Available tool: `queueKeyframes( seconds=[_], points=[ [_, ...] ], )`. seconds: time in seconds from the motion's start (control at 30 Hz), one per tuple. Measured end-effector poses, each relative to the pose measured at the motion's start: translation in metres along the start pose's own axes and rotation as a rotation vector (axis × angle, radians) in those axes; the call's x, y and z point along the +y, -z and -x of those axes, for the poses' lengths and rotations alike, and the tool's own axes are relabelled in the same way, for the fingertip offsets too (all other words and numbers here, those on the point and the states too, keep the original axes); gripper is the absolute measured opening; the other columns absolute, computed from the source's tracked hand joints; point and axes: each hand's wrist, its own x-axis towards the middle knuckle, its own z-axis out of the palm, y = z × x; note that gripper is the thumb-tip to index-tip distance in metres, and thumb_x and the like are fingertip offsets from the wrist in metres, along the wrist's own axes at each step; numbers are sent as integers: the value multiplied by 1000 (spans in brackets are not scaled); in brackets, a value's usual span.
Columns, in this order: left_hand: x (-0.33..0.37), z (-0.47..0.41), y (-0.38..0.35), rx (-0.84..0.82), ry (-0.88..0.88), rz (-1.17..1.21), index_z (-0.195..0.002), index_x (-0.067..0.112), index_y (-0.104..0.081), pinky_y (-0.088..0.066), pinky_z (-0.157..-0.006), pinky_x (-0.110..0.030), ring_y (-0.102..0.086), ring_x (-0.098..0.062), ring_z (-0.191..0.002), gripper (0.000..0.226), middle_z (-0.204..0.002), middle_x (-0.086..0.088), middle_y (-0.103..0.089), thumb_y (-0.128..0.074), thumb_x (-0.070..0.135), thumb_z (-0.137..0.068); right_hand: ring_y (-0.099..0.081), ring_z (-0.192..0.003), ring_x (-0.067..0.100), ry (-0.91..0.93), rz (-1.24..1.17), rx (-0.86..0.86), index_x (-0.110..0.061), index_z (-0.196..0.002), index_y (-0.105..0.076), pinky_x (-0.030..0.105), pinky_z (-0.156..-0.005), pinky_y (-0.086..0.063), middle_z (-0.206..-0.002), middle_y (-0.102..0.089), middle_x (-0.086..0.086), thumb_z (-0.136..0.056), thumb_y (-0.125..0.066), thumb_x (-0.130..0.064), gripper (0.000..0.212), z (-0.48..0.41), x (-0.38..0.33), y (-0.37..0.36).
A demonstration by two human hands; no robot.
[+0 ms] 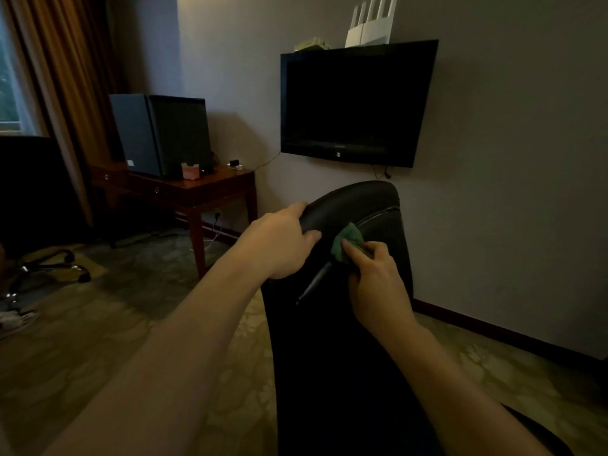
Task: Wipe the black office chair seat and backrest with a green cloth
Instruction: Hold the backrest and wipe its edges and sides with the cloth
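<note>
1. Head view: the left hand [283, 245] clamps the top edge of the black backrest [362, 199], fingers curled over it.
2. The right hand [378, 284] pinches the bunched green cloth [348, 240] against the backrest, at 3 o'clock of the left hand, close but apart.
3. The backrest's long axis runs 6 to 12 o'clock. Most of its surface lies at 6 o'clock of the cloth, nearer the right hand.

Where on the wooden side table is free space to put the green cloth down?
Bare strip on the reddish-brown wooden table: front right corner, bordered by the small orange box and the edge. Crowded behind: black mini fridge.
</note>
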Motion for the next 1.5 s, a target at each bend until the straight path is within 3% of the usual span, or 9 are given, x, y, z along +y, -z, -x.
queueKeyframes(
  seconds=[0.13, 0.3, 0.43, 0.6, 0.73, 0.87, 1.1, 1.3, 1.5],
  points=[
    [3, 8, 3, -12, -4, 6, -152, 26, -28, -51, -94, -43, -60, -25, -106, 58, -132, -6, -55, -48, 45, -101, -45, -121, 16, -64, -131, -19, -28, -147, -41, 29, -103, -43, -140, -36, -3, -100, -46, -14, 49, 4, 0, 10],
    [13, 0, 14, -118, 47, -64, -151, 20, -27, -52, -94, -41, -59, -24, -105, 58, -129, -8, -55, -49, 41, -102, -45, -116, 5, 25, -235, 47, -29, -140, -50, 23, -102, -43, -132, -41, -11, -99, -52, -15, 44, 25, -4, 16],
    [30, -27, 14, -86, 98, -215, -136, 9, -42, -52, -87, -39, -60, -25, -100, 50, -109, -7, -57, -51, 42, -100, -45, -118, 7, 61, -219, 61, -30, -141, -50, 21, -103, -41, -135, -40, -9, -98, -54, -13, 46, 15, -3, 14],
    [26, -48, -6, -11, 124, -233, -135, 10, -35, -49, -78, -41, -57, -32, -99, 50, -122, -16, -56, -43, 48, -102, -45, -120, 16, 161, -19, 64, -30, -139, -53, 17, -96, -39, -139, -42, 1, -94, -59, -10, 49, -1, 6, -1],
    [20, -49, -2, -36, 92, -248, -133, 10, -40, -48, -76, -39, -56, -28, -93, 50, -118, -14, -56, -41, 50, -102, -41, -126, 21, 57, 38, 61, -28, -143, -47, 23, -98, -38, -145, -36, 5, -98, -53, -13, 48, -20, 21, -3],
    [21, -50, 0, -72, 75, -255, -136, 12, -39, -52, -87, -42, -60, -29, -99, 50, -118, -13, -57, -41, 49, -103, -42, -125, 21, -37, -31, 29, -25, -145, -44, 26, -102, -39, -143, -36, 4, -100, -47, -10, 48, -32, 26, -3],
    [16, -57, -4, -36, 79, -270, -131, 16, -42, -53, -86, -47, -60, -29, -95, 52, -110, -10, -58, -40, 57, -99, -44, -114, 5, -7, -253, 256, -25, -138, -54, 24, -104, -42, -132, -42, -7, -98, -52, -11, 43, -13, 29, -2],
    [17, -54, -10, 19, 76, -331, -127, 18, -44, -54, -84, -47, -60, -28, -89, 50, -101, -8, -58, -38, 58, -99, -48, -116, 13, 274, -78, 233, -24, -130, -62, 22, -97, -44, -134, -48, 4, -91, -63, -12, 41, -9, 27, -18],
    [14, -57, -8, 27, 62, -336, -126, 17, -45, -54, -83, -47, -60, -28, -88, 50, -100, -7, -58, -38, 59, -99, -50, -114, 24, 113, 54, 228, -22, -134, -58, 23, -86, -44, -136, -47, 9, -95, -57, -11, 41, -37, 37, -17]
  ],
)
